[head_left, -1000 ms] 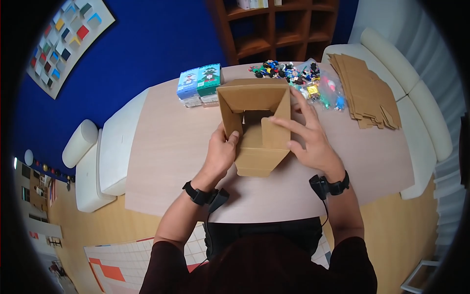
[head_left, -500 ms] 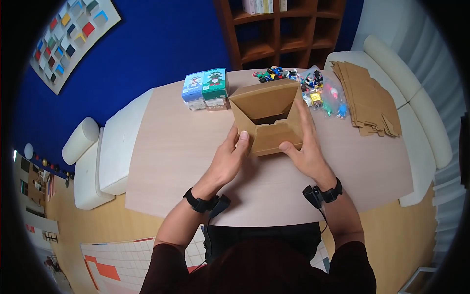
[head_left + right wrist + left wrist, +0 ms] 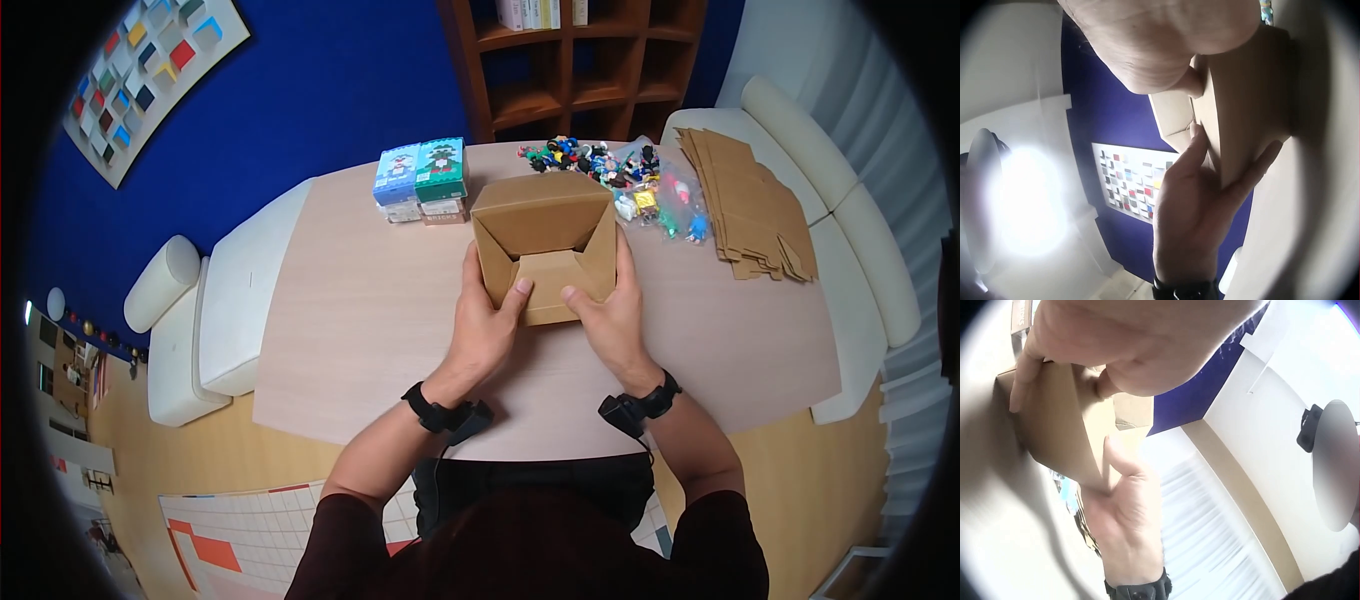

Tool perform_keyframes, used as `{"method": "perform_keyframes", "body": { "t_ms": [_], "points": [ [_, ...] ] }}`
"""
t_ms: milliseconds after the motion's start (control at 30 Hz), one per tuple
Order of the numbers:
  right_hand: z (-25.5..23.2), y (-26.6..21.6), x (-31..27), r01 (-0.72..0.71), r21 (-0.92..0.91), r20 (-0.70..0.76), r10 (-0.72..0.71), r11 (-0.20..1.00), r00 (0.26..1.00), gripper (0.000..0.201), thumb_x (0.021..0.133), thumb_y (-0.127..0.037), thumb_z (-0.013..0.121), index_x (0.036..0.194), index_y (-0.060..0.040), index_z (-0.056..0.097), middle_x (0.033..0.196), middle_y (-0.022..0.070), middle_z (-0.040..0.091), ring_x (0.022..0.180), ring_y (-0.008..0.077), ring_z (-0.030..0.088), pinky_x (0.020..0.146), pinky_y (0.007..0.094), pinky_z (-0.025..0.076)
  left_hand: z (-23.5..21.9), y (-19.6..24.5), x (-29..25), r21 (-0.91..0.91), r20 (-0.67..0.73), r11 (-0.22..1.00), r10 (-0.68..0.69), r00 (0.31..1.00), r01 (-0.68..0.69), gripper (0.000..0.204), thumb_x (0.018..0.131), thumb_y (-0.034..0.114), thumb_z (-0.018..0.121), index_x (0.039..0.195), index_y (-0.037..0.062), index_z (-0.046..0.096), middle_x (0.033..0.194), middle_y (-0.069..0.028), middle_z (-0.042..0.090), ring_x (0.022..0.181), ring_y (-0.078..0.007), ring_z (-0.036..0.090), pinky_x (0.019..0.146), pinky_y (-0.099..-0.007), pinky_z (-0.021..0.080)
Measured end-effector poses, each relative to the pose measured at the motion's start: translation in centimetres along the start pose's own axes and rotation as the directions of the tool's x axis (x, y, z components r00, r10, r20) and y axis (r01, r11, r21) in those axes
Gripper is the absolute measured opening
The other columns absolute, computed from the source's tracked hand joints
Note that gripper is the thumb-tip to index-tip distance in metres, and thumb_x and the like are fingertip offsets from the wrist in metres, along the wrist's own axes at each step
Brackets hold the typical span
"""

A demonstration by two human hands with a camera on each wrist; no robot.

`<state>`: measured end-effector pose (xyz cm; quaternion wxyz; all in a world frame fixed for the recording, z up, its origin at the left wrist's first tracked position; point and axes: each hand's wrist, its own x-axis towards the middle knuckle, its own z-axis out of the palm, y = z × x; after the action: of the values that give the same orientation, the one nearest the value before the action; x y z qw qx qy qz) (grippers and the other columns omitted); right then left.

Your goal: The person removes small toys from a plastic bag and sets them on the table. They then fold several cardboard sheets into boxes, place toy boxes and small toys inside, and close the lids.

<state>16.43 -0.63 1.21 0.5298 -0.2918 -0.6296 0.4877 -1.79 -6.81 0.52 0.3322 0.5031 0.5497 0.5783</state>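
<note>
A brown cardboard box (image 3: 540, 225), its mouth facing the person, is held above the table in both hands. The left hand (image 3: 487, 325) grips its left side, thumb on the near flap (image 3: 552, 280), which is folded into the mouth. On the right side, the right hand (image 3: 615, 315) grips in the same way, its thumb on that flap too. In the left wrist view the box (image 3: 1054, 419) is between the two hands, and the right wrist view shows the box (image 3: 1247, 94) with fingers along its side.
Behind the box on the table (image 3: 350, 320), small printed boxes (image 3: 440, 170) stand stacked at the left. Colourful figurines (image 3: 570, 155) and a clear bag of toys (image 3: 675, 195) lie at the back right, beside flattened cardboard sheets (image 3: 750, 205). White sofas flank the table.
The near flap, earlier hanging outward, is folded into the mouth. Both hands have shifted along the sides, with the thumbs now close together on the flap.
</note>
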Motion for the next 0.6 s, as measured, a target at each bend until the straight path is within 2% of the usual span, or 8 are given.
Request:
{"method": "perform_keyframes", "body": {
  "t_ms": [167,267,400,500,600],
  "points": [
    [0.0,0.6,-0.2,-0.021,-0.089,-0.031,0.018,0.996,0.999,0.095,0.087,0.009,0.071,0.17,0.0021,0.026,0.16,0.0209,0.051,0.148,0.0294,0.054,0.122,0.0413,0.046,0.2,-0.3,-0.1,0.116,-0.006,0.993,0.036,0.999,-0.035,0.083,0.107,0.006,0.067,0.172,0.001,0.016,0.152,-0.0262,0.061,0.139,-0.0331,0.063,0.115,-0.0428,0.051],
    [-0.3,1.3,-0.1,0.004,-0.127,-0.043,-0.01,0.992,0.999,0.094,0.088,0.008,0.072,0.17,0.0029,0.026,0.16,0.0219,0.052,0.147,0.0306,0.055,0.121,0.0423,0.046,0.7,0.9,-0.5,0.141,-0.003,0.99,0.025,1.0,-0.024,0.087,0.105,0.004,0.067,0.173,0.0017,0.013,0.155,-0.0266,0.057,0.142,-0.0351,0.06,0.117,-0.0437,0.049],
    [-0.7,0.9,-0.1,0.028,-0.08,-0.055,-0.033,0.996,0.998,0.089,0.096,-0.003,0.073,0.171,0.004,0.024,0.161,0.0215,0.051,0.147,0.031,0.055,0.12,0.0426,0.046,0.6,2.4,-0.7,0.054,0.113,0.992,0.11,0.987,-0.117,0.1,0.098,-0.002,0.072,0.174,0.0014,0.008,0.167,-0.0273,0.042,0.153,-0.0369,0.048,0.125,-0.0454,0.041],
    [-0.7,0.0,-0.1,0.097,0.095,-0.043,-0.093,0.991,0.995,0.087,0.106,-0.024,0.072,0.171,0.005,0.023,0.166,0.0217,0.046,0.152,0.0303,0.048,0.125,0.042,0.04,-0.2,2.4,-0.2,0.069,0.172,0.97,0.219,0.96,-0.233,0.107,0.094,-0.003,0.076,0.175,0.0008,0.005,0.173,-0.0275,0.031,0.16,-0.0378,0.037,0.13,-0.0465,0.034],
    [-1.7,0.7,0.8,0.104,0.357,-0.03,-0.1,0.928,0.994,0.086,0.112,-0.041,0.064,0.172,0.0047,0.024,0.172,0.0188,0.04,0.159,0.0278,0.039,0.13,0.0422,0.031,-1.3,1.1,0.4,0.119,0.197,0.937,0.303,0.932,-0.329,0.109,0.093,-0.003,0.078,0.175,0.0002,0.005,0.176,-0.0271,0.026,0.164,-0.0391,0.03,0.133,-0.0475,0.03]
  ]
}}
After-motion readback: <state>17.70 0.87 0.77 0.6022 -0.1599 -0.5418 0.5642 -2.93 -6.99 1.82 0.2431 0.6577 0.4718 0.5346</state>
